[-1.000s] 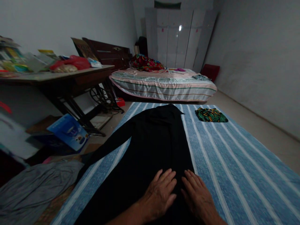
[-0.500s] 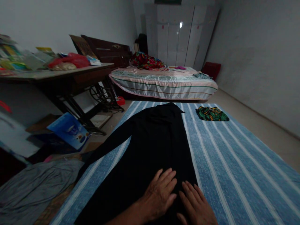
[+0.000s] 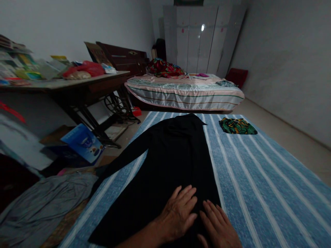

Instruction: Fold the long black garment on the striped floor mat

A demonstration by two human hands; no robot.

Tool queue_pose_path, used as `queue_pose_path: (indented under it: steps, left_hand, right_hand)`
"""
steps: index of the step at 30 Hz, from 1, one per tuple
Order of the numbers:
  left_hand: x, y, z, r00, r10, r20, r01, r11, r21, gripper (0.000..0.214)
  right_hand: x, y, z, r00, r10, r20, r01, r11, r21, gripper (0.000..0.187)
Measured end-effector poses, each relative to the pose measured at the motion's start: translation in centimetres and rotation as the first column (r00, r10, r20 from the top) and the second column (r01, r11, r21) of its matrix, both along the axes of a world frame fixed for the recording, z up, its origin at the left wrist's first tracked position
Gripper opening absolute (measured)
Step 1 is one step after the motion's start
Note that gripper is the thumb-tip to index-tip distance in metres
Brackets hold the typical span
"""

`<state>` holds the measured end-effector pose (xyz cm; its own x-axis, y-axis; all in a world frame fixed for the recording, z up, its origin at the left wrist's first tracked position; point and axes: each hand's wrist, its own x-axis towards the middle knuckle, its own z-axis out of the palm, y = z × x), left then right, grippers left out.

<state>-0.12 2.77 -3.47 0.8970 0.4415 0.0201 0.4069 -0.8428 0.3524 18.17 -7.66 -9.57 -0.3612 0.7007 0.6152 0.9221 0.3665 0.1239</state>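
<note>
A long black garment point(image 3: 168, 155) lies flat on a blue sheet with white stripes point(image 3: 258, 179), one sleeve stretched out to the left. My left hand point(image 3: 178, 213) rests palm down on the garment's lower part, fingers spread. My right hand point(image 3: 219, 227) lies flat beside it on the right, fingers stretched out, near the garment's right edge. Neither hand holds anything.
A folded green patterned cloth point(image 3: 238, 125) lies on the sheet at the far right. Grey fabric point(image 3: 43, 203) is heaped on the floor at the left. A cluttered table point(image 3: 77, 82), a blue box point(image 3: 84, 143), a bed point(image 3: 186, 91) and a white wardrobe point(image 3: 201, 38) stand beyond.
My right hand has slid back toward me and a little left along the garment. The left hand has stayed almost in place. The view has shifted slightly.
</note>
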Motion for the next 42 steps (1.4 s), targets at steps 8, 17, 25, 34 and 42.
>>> queue_pose_path:
  steps: [8, 17, 25, 34, 42]
  left_hand:
    - [0.1, -0.1, 0.2, 1.0, 0.0, 0.008, 0.0, 1.0, -0.005, 0.047]
    - [0.1, -0.2, 0.5, 1.0, 0.001, 0.007, -0.001, 1.0, -0.025, 0.047]
    - [-0.2, 1.0, 1.1, 1.0, -0.02, 0.014, 0.02, 0.999, -0.027, 0.039]
    - [0.2, 1.3, 0.9, 0.986, -0.005, 0.169, 0.007, 1.0, -0.011, 0.031]
    - [0.4, 1.3, 0.7, 0.956, 0.022, 0.292, -0.026, 1.0, 0.01, 0.024]
  right_hand:
    - [0.0, -0.1, -0.2, 1.0, -0.025, 0.013, 0.025, 1.0, 0.002, 0.033]
    - [0.4, 0.1, -0.2, 0.995, 0.008, 0.095, -0.009, 1.0, 0.009, 0.034]
    - [1.3, 0.7, 2.0, 0.993, 0.08, -0.087, -0.081, 0.997, -0.012, 0.022]
    - [0.9, 8.8, 7.1, 0.909, -0.241, -0.34, 0.06, 0.883, -0.466, 0.023]
    - [-0.5, 15.7, 9.7, 0.816, -0.571, 0.086, 0.435, 0.509, -0.742, 0.04]
